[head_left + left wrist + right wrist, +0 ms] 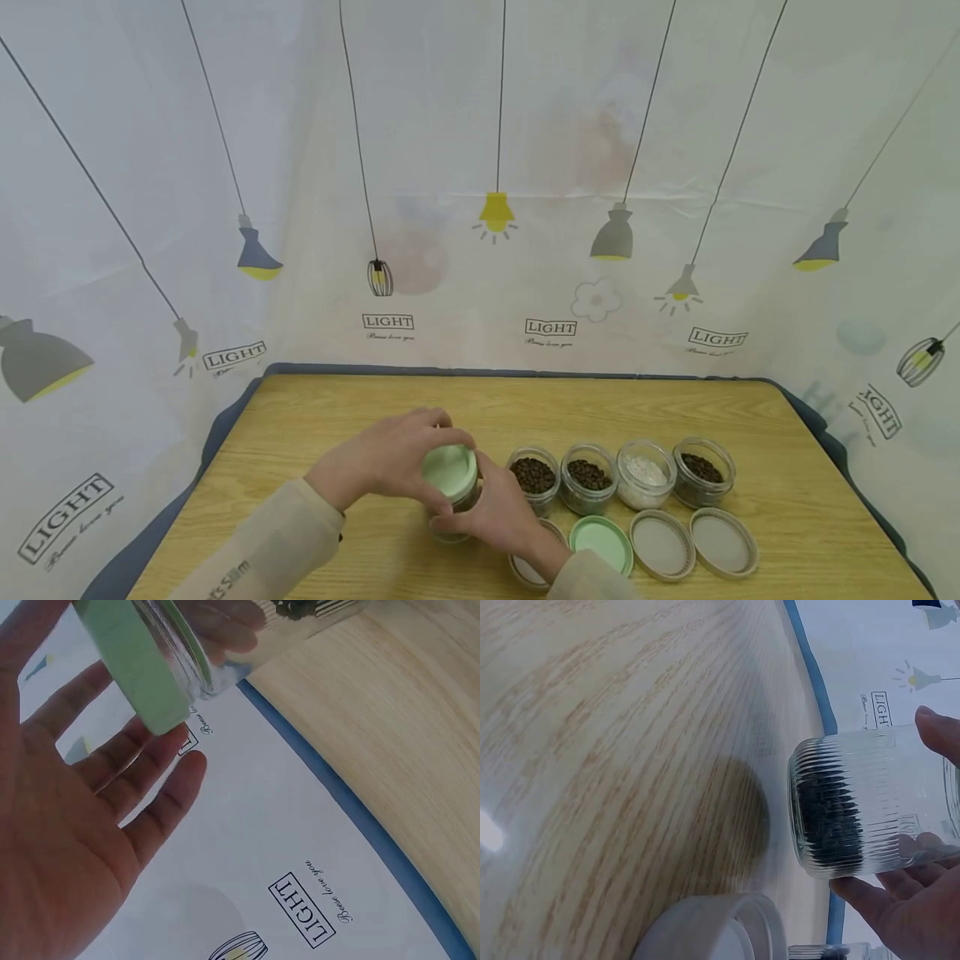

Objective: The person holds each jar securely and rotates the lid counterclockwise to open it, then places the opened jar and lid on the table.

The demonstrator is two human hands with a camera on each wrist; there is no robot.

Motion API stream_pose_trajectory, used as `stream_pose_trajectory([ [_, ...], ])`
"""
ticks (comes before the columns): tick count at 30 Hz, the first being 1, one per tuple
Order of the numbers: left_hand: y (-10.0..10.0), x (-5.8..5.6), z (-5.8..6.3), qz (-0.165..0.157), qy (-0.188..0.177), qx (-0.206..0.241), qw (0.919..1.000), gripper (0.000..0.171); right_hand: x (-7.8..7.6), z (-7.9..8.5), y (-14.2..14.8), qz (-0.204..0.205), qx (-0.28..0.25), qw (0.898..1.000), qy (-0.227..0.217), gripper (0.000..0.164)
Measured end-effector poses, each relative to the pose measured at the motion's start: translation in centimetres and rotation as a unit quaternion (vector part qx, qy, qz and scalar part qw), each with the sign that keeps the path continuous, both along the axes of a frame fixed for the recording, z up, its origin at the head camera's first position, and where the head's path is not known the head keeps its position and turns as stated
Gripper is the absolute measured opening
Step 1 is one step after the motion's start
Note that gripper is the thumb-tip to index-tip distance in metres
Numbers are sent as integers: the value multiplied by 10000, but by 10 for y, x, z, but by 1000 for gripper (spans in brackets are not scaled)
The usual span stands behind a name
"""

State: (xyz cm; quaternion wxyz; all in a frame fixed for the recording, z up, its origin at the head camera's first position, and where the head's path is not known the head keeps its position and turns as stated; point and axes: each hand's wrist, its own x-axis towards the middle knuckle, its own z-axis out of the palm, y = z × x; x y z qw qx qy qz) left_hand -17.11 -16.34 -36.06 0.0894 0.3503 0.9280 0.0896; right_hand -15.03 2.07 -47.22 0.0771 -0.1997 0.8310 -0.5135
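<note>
My left hand (393, 458) curls its fingers and thumb round a pale green lid (450, 472), which sits on the mouth of a ribbed glass jar (885, 791). Lower down, my right hand (504, 510) grips the jar's side. Dark contents (825, 817) fill the bottom part of this jar, and the glass above them is see-through. In the right wrist view a shadow lies on the wood beside the jar's base. The left wrist view has the lid (135, 667) tilted against the left fingers, part of the hand being out of frame.
Right of my hands stand lidless jars: three hold dark beans (533, 475), (589, 475), (702, 468), one white grains (645, 471). In front lie a green lid (602, 543) and whitish lids (662, 546), (723, 542), one partly behind my right wrist. Printed cloth (465, 333) borders the wooden table (337, 400).
</note>
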Motion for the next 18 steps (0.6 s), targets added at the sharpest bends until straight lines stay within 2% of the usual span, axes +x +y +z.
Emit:
stream_pose_trajectory([
  [4, -4, 0, 0, -180, -234, 191, 9994, 89, 1, 1, 0, 43, 50, 10000, 13, 80],
  [8, -6, 0, -1, -459, -589, 488, 9960, 86, 1, 1, 1, 92, -18, 9998, -160, 82],
  [11, -5, -1, -2, -606, -791, 539, 9936, 87, 1, 0, 2, 123, -89, 9994, -308, 80],
  [14, -5, 0, -1, -612, -948, 471, 9925, 87, 1, 0, 1, 121, -122, 9989, -432, 79],
  [18, -4, 0, 0, -464, -974, 299, 9937, 86, 1, 0, 1, 20, -35, 9994, -354, 85],
])
